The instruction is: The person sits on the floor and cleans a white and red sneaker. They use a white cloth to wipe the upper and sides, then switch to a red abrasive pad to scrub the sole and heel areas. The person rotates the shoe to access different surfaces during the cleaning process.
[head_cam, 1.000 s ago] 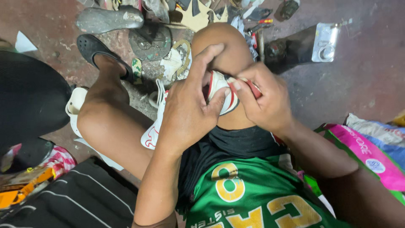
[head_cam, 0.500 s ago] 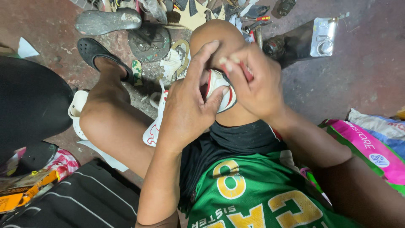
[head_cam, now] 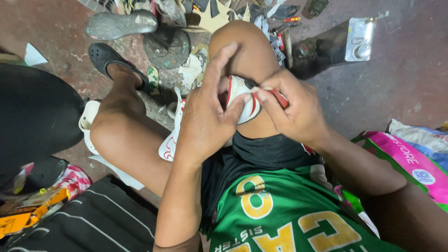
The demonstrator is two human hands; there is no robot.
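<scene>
Pinched with right hand (head_cam: pixel 298 116) at red-trimmed edge of white shoe upper (head_cam: pixel 242 100), thumb and forefinger pressed together on small dark tool or needle, kind not clear. Clamped by left hand (head_cam: pixel 205 123), fingers curled round upper's near side, thumb (head_cam: pixel 239 105) flat on white panel. Propped against raised right knee (head_cam: pixel 242 44), above lap. Long axis ran left-down to right-up; worked edge lay just right of left thumb, nearer right hand. White lace end (head_cam: pixel 168 144) hung past left thigh.

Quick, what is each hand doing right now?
Left hand: closed around the white and red shoe.
Right hand: fingertips pinching the shoe's edge.
</scene>
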